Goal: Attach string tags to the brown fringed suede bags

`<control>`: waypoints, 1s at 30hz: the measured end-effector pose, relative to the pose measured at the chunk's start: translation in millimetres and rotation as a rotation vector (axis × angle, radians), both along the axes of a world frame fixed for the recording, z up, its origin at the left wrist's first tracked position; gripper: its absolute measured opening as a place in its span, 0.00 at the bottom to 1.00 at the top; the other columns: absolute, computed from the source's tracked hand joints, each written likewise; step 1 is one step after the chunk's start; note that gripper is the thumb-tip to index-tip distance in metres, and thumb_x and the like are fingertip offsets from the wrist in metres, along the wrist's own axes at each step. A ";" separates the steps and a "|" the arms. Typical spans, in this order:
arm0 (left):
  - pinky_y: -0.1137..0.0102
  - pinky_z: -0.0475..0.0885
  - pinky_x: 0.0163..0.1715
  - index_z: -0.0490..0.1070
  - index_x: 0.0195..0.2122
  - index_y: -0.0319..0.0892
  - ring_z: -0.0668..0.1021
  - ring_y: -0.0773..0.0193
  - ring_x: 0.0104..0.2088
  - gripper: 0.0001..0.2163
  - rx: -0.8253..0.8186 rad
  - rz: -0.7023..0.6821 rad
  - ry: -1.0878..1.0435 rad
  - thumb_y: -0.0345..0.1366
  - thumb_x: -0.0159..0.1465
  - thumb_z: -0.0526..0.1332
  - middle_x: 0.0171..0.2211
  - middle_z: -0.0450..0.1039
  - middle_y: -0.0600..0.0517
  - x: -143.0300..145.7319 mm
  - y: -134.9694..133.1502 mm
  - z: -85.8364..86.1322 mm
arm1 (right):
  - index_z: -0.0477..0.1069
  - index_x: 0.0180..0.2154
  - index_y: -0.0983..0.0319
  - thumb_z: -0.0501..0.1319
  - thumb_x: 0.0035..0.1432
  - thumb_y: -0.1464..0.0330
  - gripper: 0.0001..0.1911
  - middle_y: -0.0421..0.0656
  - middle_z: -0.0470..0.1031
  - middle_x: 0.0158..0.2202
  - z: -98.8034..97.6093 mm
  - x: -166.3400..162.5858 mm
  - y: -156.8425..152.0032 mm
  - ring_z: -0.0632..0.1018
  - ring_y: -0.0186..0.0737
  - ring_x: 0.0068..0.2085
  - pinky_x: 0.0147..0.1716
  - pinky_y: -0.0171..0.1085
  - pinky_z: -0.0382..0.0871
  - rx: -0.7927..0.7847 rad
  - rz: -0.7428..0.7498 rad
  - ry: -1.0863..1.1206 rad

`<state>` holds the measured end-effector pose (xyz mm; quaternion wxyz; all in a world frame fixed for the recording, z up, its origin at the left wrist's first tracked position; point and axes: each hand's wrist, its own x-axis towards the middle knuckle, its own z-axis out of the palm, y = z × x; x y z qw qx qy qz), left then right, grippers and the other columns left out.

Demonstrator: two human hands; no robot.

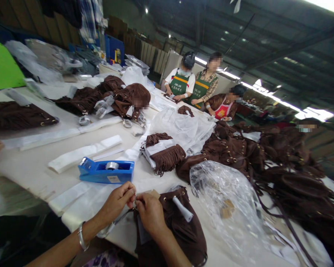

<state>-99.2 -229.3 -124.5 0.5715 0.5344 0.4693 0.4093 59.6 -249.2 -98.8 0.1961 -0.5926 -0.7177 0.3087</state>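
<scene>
Big workshop w/ dark roof beams and strip lights; long white desk runs away from the camera, covered in brown fringed bags and plastic. Near edge, front centre: a brown suede bag lies flat, part hanging over the desk edge, w/ a white paper roll poking from its mouth. Left hand and right hand meet just above the bag's top-left corner; fingers of both pinched narrow on something small, prob. a tag or cord end, too small to tell which. Silver bangle on left wrist. Blue tape dispenser sits just beyond the hands, white paper strips beside it. Clear plastic bag crumpled right of the brown bag, touching or nearly so. Heap of more brown bags further right; another fringed one mid-desk. Three co-workers at far end, a fourth at right edge, someone's hand at far left. Handling, my guess: suede is soft, floppy, light, no shape of its own, so it'll sag if lifted by one corner; better taken at the reinforced rim by the eyelets. Fringe snags easily. The small piece needs fingertip grip only.
</scene>
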 end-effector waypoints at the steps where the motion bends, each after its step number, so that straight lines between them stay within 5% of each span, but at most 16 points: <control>1: 0.70 0.69 0.29 0.66 0.30 0.44 0.73 0.66 0.23 0.14 -0.001 0.002 0.004 0.46 0.67 0.53 0.23 0.69 0.58 0.2 0.0 0.9 | 0.75 0.38 0.59 0.56 0.61 0.71 0.09 0.41 0.80 0.37 0.4 -0.3 0.0 0.78 0.37 0.39 0.39 0.33 0.63 -0.001 -0.002 -0.010; 5: 0.71 0.69 0.28 0.66 0.31 0.43 0.74 0.66 0.23 0.14 -0.014 0.020 -0.023 0.48 0.66 0.54 0.24 0.70 0.57 -0.5 1.7 0.1 | 0.75 0.35 0.59 0.56 0.60 0.71 0.08 0.40 0.79 0.33 -0.4 -0.1 1.0 0.77 0.36 0.36 0.36 0.33 0.62 0.021 -0.030 -0.007; 10: 0.71 0.69 0.24 0.65 0.47 0.42 0.74 0.67 0.23 0.19 -0.132 0.038 -0.160 0.50 0.62 0.58 0.32 0.73 0.53 -1.4 -0.6 -16.5 | 0.76 0.32 0.60 0.57 0.58 0.73 0.09 0.38 0.78 0.30 -4.4 2.8 2.9 0.76 0.34 0.33 0.35 0.31 0.64 -0.022 -0.099 0.184; 14: 0.75 0.58 0.17 0.70 0.35 0.40 0.70 0.70 0.19 0.13 -0.200 -0.083 -0.094 0.42 0.54 0.66 0.25 0.72 0.55 3.8 -9.0 -22.8 | 0.76 0.30 0.61 0.58 0.56 0.73 0.08 0.39 0.78 0.30 -3.6 4.1 3.4 0.76 0.35 0.34 0.35 0.31 0.66 -0.058 -0.132 0.324; 17: 0.75 0.54 0.17 0.68 0.25 0.40 0.65 0.71 0.16 0.09 -0.197 -0.034 -0.012 0.39 0.53 0.64 0.17 0.67 0.58 7.5 -11.4 -21.1 | 0.76 0.29 0.61 0.59 0.55 0.73 0.07 0.39 0.77 0.29 -1.6 4.6 2.9 0.76 0.36 0.35 0.36 0.32 0.67 -0.057 -0.157 0.356; 30: 0.75 0.57 0.16 0.71 0.27 0.39 0.69 0.69 0.16 0.14 -0.227 0.000 -0.049 0.46 0.54 0.65 0.17 0.69 0.56 5.0 -8.9 -24.3 | 0.74 0.31 0.61 0.55 0.58 0.73 0.10 0.39 0.77 0.30 -8.8 6.1 1.0 0.76 0.34 0.33 0.34 0.31 0.64 0.009 -0.126 0.173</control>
